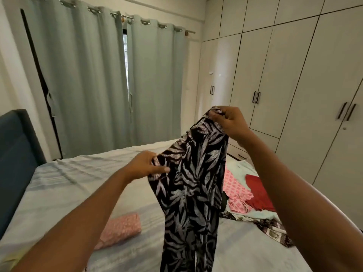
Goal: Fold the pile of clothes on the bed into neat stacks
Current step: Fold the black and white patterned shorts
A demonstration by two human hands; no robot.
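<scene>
A black garment with a grey leaf print (193,185) hangs in the air over the bed (78,179). My right hand (228,122) pinches its top corner, held high. Lower and to the left, my left hand (146,165) grips the garment's other upper edge. The cloth drops down past the frame's bottom edge. A folded pink patterned piece (121,228) lies on the sheet at lower left. To the right lies the unfolded pile: a pink printed cloth (235,189), a dark red garment (259,191), a pale mint one (242,166) and a brown patterned one (275,228).
Pale green curtains (94,85) hang behind the bed. A dark blue headboard (15,154) stands at the left. White wardrobe doors (294,75) with black handles line the right wall. A striped sheet covers the mattress.
</scene>
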